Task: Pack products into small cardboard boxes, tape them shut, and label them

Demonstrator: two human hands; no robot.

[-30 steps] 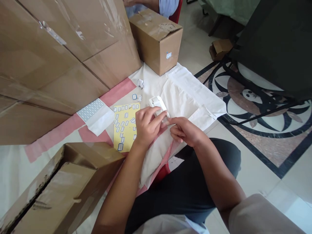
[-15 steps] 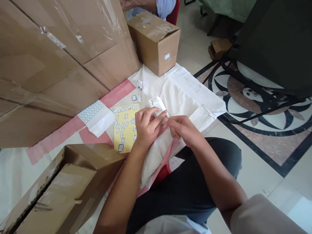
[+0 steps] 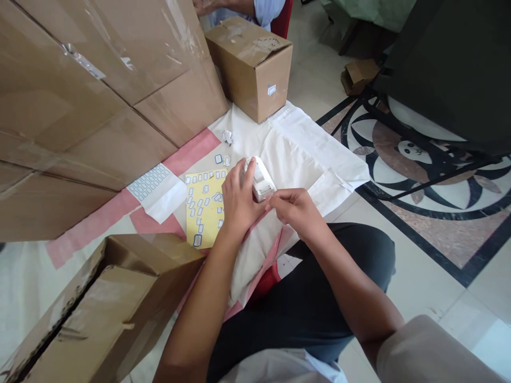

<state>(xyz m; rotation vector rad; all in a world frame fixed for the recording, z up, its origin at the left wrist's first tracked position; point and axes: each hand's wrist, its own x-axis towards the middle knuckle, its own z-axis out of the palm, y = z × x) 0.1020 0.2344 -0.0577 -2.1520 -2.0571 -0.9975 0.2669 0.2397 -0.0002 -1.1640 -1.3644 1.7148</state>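
Observation:
A small white plastic device (image 3: 263, 178) with a rectangular recess at its near end rests on the cloth-covered table. My left hand (image 3: 238, 207) is wrapped around its left side, thumb low and fingers along the far edge. At the device's near right corner, my right hand (image 3: 296, 210) has thumb and forefinger pinched together. Whatever lies between those fingertips is too small to make out. Just left of my left hand lies a yellow sheet (image 3: 211, 229) dotted with small blue-edged labels.
A white label sheet (image 3: 159, 205) and loose labels (image 3: 218, 159) lie on the cloth (image 3: 287, 154). Large cartons (image 3: 99, 122) rise on the left. An open cardboard box (image 3: 159, 298) stands near left, a taped box (image 3: 273, 74) at the back. Behind it, another person's sleeve (image 3: 269, 11) shows.
My left fingers have shifted from across the device's top to its left side, uncovering the recess. My right hand stays near the same corner, its fingers curled a little more.

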